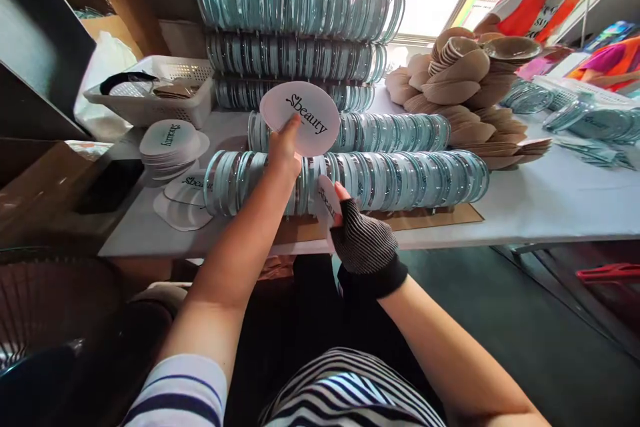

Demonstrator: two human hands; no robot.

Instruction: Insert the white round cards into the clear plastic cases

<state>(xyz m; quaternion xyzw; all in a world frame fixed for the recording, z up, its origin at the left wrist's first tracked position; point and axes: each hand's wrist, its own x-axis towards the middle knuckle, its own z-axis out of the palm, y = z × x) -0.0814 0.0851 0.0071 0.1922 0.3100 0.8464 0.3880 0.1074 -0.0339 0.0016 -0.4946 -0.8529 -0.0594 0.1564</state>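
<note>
Over the white table [525,203], left hand [284,150] pinches a white disc [300,118]; gloved right hand [363,240] apparently grips another disc [327,200].

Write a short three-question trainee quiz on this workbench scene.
1. True or false: the left hand holds up a round white card printed "Sbeauty".
2. What does the right hand wear? A) a striped fingerless glove B) a rubber glove C) nothing
3. Fill in: the right hand holds a second card against the front row of ____ discs.

Key
1. True.
2. A.
3. Clear, teal-edged; they stand on edge in rows on the table.
</note>
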